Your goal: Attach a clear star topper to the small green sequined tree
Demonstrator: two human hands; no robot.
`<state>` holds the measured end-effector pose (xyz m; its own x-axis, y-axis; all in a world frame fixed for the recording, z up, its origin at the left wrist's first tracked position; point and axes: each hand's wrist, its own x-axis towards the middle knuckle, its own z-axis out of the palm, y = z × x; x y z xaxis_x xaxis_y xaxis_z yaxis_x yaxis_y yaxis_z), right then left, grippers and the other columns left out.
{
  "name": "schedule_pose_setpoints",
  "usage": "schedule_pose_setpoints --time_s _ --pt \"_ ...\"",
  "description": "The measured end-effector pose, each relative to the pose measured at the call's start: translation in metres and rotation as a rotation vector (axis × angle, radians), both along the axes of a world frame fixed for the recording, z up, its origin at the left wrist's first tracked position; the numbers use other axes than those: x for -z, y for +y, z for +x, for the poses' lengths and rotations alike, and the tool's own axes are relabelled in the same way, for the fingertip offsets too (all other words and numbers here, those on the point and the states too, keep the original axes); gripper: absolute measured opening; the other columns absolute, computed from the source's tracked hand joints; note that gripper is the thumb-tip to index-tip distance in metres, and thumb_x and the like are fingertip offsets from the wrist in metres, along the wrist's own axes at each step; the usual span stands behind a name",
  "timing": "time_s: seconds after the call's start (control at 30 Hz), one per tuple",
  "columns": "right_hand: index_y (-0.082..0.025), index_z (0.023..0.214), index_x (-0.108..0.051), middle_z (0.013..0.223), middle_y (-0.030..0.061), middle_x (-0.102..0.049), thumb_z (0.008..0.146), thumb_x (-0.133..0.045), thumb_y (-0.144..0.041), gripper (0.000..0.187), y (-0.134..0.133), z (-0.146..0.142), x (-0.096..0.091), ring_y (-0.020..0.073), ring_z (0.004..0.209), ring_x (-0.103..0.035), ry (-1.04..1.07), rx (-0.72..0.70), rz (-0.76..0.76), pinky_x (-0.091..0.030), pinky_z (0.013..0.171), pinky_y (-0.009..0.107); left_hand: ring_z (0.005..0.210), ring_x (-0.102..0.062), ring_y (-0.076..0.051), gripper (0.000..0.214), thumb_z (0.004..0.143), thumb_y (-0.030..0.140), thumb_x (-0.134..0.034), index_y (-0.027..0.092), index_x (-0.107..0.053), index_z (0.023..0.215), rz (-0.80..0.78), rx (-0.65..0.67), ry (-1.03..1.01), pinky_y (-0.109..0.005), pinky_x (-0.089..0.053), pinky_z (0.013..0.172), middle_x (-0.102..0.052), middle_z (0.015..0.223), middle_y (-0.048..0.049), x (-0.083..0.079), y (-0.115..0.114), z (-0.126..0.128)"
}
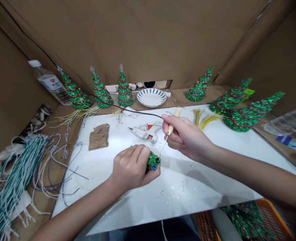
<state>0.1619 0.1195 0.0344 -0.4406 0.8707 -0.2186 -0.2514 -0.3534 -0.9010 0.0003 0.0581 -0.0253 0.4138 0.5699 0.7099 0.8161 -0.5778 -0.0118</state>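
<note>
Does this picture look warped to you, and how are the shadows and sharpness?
In the head view, a likely wide-angle stretch: the rightmost miniature Christmas tree leans outward; in the head view, soft shadows on the white work surface around the left hand and right hand; also in the head view, small print on the left water bottle is too soft to read.

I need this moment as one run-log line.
left hand: grips Christmas tree | right hand: holds wooden-handled awl, tip at tree's hole | white board: hot-glue gun, cardboard piece
</note>
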Motion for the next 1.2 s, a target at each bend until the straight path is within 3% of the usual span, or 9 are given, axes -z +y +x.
schedule_pose_setpoints --time_s 0.27,0.73,0.87,1.03,1.2 --pt "-0.017 0.058 -0.052 0.032 -0.0101 -0.026 0.089 -0.047 -0.032 0.035 -0.003 -0.006 0.016 0.0024 0.028 -0.013 0.175 0.044 -0.185 -0.012 0.028 0.013 0.051 -0.059 -0.014 0.016 0.078 0.033 -0.056 0.016 -0.056 0.079 -0.021 -0.007 -0.021 -0.026 -0.045 0.047 -0.063 0.06 0.0002 -0.001 0.002 -0.001" --pt "-0.017 0.058 -0.051 0.031 -0.0102 -0.026 0.086 -0.052 -0.034 0.033 -0.01 -0.026 0.025 0.0019 0.027 -0.019 0.287 0.131 -0.203 -0.012 0.03 0.013 0.044 -0.052 -0.011 0.015 0.079 0.032 -0.055 0.017 -0.058 0.077 -0.089 -0.053 -0.111 -0.022 -0.042 0.045 -0.057 0.054 0.0023 0.0 0.001 -0.009" --pt "-0.017 0.059 -0.051 0.032 -0.0102 -0.027 0.085 -0.053 -0.036 0.032 -0.014 -0.032 0.021 0.0021 0.028 -0.019 0.313 0.097 -0.207 -0.014 0.03 0.013 0.043 -0.051 -0.011 0.015 0.08 0.031 -0.054 0.018 -0.057 0.075 -0.088 -0.061 -0.122 -0.023 -0.04 0.044 -0.054 0.052 0.003 0.001 0.002 -0.01" --pt "-0.017 0.058 -0.053 0.033 -0.0098 -0.028 0.085 -0.054 -0.036 0.033 -0.009 -0.03 0.011 0.002 0.028 -0.02 0.306 0.114 -0.045 -0.014 0.031 0.015 0.045 -0.053 -0.012 0.016 0.08 0.032 -0.055 0.017 -0.058 0.077 -0.103 -0.05 -0.127 -0.024 -0.042 0.045 -0.057 0.054 0.0015 0.003 0.002 -0.012" --pt "-0.016 0.055 -0.053 0.034 -0.0078 -0.03 0.089 -0.05 -0.035 0.039 -0.003 -0.016 -0.008 0.0025 0.032 -0.023 0.106 0.21 0.37 -0.018 0.035 0.017 0.044 -0.053 -0.011 0.016 0.08 0.032 -0.056 0.017 -0.058 0.08 -0.136 -0.056 -0.146 -0.023 -0.042 0.046 -0.057 0.054 0.0026 0.004 0.002 -0.015"
